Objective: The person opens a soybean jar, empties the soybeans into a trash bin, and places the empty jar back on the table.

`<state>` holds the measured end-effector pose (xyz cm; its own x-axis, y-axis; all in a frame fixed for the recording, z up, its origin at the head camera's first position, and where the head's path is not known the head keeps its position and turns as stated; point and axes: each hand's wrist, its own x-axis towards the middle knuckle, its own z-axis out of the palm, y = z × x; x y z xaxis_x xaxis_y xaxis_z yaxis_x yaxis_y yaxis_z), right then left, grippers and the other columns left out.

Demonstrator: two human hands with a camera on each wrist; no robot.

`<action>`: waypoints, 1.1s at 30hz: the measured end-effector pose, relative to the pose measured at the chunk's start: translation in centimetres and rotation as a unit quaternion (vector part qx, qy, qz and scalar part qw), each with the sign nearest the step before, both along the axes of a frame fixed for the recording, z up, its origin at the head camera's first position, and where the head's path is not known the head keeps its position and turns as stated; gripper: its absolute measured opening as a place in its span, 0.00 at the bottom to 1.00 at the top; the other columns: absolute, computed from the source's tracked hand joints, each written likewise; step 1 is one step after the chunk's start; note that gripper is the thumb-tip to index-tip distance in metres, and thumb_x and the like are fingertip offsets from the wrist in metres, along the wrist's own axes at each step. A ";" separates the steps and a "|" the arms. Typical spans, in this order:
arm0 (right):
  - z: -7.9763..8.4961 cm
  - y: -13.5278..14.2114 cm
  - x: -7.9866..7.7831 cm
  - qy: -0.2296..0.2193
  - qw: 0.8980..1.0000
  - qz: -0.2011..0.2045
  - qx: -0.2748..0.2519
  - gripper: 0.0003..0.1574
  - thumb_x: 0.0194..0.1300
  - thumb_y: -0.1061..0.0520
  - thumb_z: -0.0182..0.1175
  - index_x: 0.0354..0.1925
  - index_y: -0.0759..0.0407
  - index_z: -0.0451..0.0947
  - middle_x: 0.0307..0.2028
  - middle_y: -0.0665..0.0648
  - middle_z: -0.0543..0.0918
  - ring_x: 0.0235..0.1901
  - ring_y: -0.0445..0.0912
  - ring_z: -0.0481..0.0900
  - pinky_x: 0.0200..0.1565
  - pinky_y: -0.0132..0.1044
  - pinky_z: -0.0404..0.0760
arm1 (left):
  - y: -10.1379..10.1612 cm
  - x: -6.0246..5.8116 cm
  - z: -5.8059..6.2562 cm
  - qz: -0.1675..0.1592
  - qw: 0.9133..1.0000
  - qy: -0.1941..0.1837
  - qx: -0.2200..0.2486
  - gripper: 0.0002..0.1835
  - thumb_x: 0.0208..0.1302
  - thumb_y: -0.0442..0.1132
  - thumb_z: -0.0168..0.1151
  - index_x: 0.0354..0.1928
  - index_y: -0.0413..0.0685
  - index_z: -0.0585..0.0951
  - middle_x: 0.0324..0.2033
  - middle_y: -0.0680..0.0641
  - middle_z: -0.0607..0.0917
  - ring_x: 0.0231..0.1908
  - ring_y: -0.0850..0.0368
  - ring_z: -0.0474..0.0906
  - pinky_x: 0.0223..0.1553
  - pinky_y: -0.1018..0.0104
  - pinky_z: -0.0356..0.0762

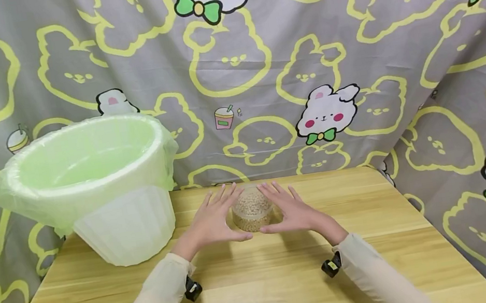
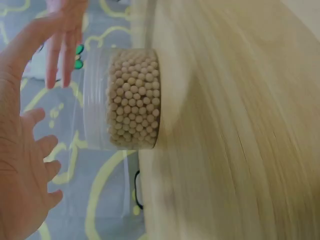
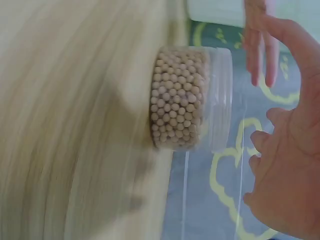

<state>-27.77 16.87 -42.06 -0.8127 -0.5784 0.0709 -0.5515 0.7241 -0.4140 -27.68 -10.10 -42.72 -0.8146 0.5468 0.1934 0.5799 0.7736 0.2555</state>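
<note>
A clear round jar (image 1: 252,210) holding many small beige beads stands upright on the wooden table, near its back edge. Its transparent lid shows on top in both wrist views. My left hand (image 1: 217,219) is at the jar's left side with the fingers spread. On the other side my right hand (image 1: 290,209) mirrors it, thumb toward the near side. In the left wrist view a gap shows between the left palm and the jar (image 2: 132,99). The right wrist view likewise shows the right hand (image 3: 290,145) apart from the jar (image 3: 180,98).
To the left stands a white ribbed bin (image 1: 127,226) lined with a light green bag (image 1: 83,154). Behind the wooden table (image 1: 264,295) hangs a grey curtain (image 1: 250,134) with cartoon prints. A black wrist camera (image 1: 193,288) sits at each cuff.
</note>
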 end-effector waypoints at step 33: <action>-5.8 2.5 -7.9 -0.355 0.864 0.101 -0.342 0.72 0.60 0.62 0.72 0.82 0.54 0.31 0.81 0.65 0.47 0.80 0.61 0.48 0.78 0.55 0.47 | 0.0 -5.9 -5.8 -0.056 0.873 -0.282 0.393 0.65 0.46 0.36 0.83 0.81 0.44 0.49 0.80 0.38 0.54 0.79 0.42 0.54 0.77 0.47 0.51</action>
